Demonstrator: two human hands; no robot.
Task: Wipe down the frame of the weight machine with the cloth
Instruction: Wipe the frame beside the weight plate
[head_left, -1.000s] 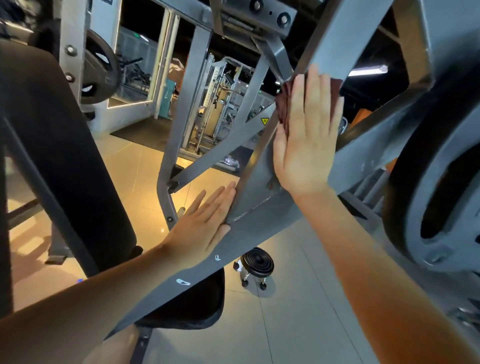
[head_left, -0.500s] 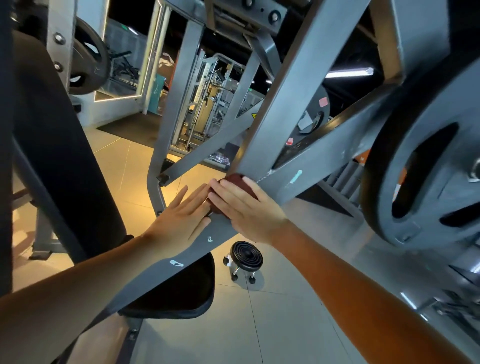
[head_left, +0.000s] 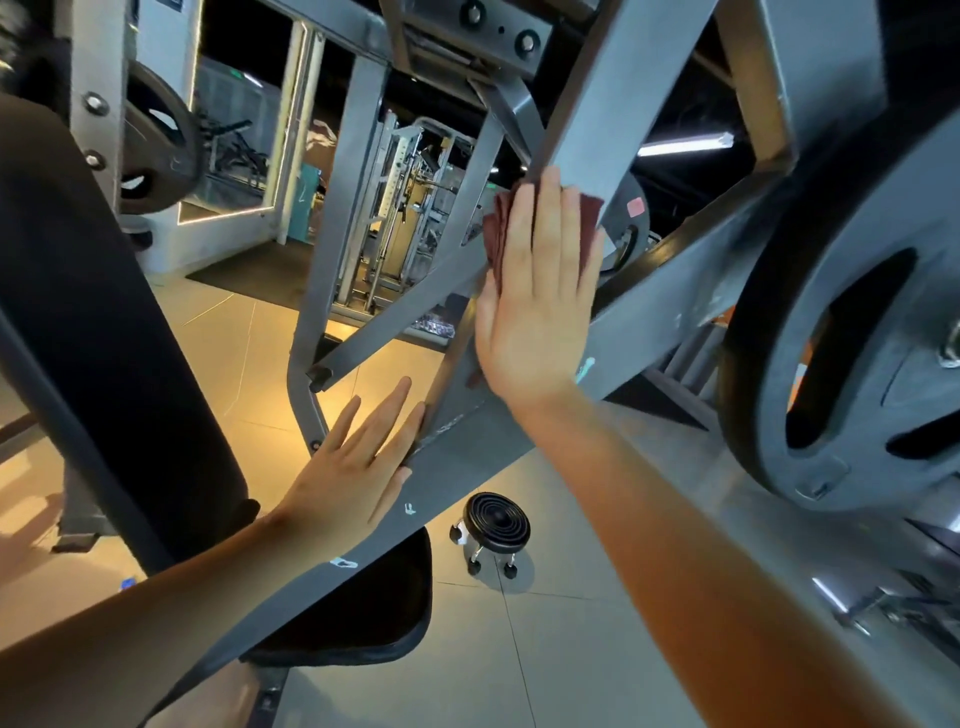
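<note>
While the left hand (head_left: 353, 478) is staying flat on the lower beam of the grey frame (head_left: 467, 452), fingers straight and holding nothing, the right hand (head_left: 535, 312) is sitting higher than half a second ago. It was then curled over the bunched cloth beside the left hand at the joint. It is now lying open-palmed against the slanted beam above.

Surroundings, left to right: a black upright pad (head_left: 104, 338) is filling the left edge, with a dark weight plate (head_left: 156, 150) hanging on a post behind it. A black seat pad (head_left: 363, 613) is sitting under the lower beam. A small black wheeled stool (head_left: 496, 519) is standing on the pale tiled floor (head_left: 363, 686) between the two forearms. A large grey plate (head_left: 831, 364) is occupying the right edge. Further machines are standing in the lit background.

The dark red cloth (head_left: 493, 239) is lying between the right palm and the beam face, with straight fingers pressing it flat. Its edges are showing past the thumb side on the left and past the little-finger side at upper right.
</note>
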